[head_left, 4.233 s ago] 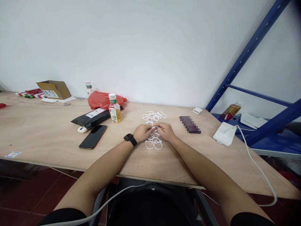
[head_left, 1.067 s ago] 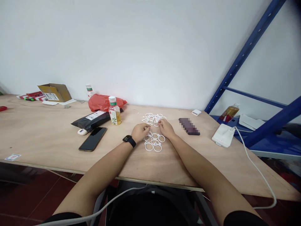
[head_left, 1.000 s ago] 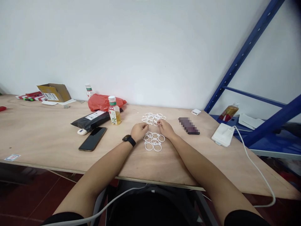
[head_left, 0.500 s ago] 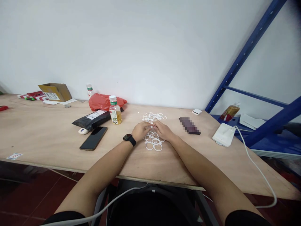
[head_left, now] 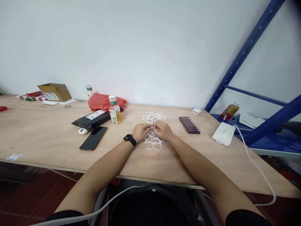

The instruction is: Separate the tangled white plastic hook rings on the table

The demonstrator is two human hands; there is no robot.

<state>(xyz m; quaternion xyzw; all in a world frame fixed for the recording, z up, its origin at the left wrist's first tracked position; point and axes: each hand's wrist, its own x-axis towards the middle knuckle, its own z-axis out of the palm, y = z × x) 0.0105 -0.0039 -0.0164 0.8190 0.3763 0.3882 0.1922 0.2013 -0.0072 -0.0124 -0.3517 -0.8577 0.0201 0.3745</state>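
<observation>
My left hand [head_left: 140, 131] and my right hand [head_left: 164, 130] meet over the middle of the wooden table, fingertips pinched together. Between them shows a small white bit of a plastic ring; most of it is hidden by the fingers. Just nearer to me lies a group of white plastic rings [head_left: 150, 148], thin and round with small eyelets, some partly under my right hand. Beyond my fingertips is a looser pile of the same white rings [head_left: 162, 117], overlapping each other. A black watch [head_left: 129, 138] sits on my left wrist.
To the left are a phone [head_left: 93, 138], a black parcel [head_left: 94, 118], a drink bottle [head_left: 115, 111] and a red bag [head_left: 98, 102]. On the right lie a pixelated dark object [head_left: 189, 125] and a white power bank [head_left: 223, 134] with a cable. A blue rack [head_left: 244, 47] stands beyond.
My right fingers have shifted slightly over the left fingertips and bent more. Both hands stay in the same place, and the rings on the table look unmoved.
</observation>
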